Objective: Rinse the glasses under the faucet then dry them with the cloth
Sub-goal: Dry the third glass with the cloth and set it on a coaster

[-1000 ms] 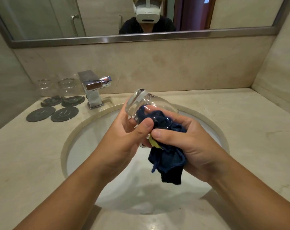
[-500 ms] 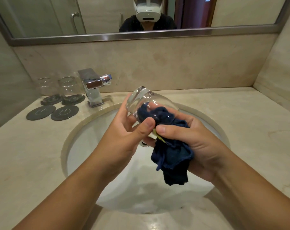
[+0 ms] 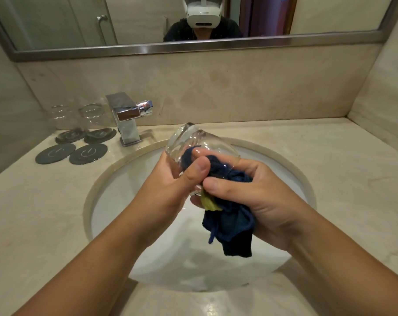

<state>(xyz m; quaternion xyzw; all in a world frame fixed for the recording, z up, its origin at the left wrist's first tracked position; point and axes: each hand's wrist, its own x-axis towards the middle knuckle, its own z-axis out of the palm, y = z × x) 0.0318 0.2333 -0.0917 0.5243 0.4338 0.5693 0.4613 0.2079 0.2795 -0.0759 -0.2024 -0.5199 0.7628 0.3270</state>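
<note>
A clear glass (image 3: 189, 142) is tilted on its side above the sink (image 3: 116, 179), base pointing up and left. My left hand (image 3: 170, 185) grips its outside, thumb across the wall. My right hand (image 3: 257, 197) holds a dark blue cloth (image 3: 230, 226) with a yellow tag, and its fingers push the cloth inside the glass; the loose end hangs down over the basin. Two more clear glasses (image 3: 63, 117) (image 3: 92, 115) stand upside down on dark coasters left of the chrome faucet (image 3: 127, 117).
Two bare dark round coasters (image 3: 55, 153) (image 3: 88, 153) lie on the beige counter (image 3: 330, 169) in front of the standing glasses. A mirror (image 3: 148, 19) runs along the back wall and side walls close in the counter at left and right.
The cloth has shifted a little inside the glass as my right hand works it; both hands and the glass stay over the sink in nearly the same spot.
</note>
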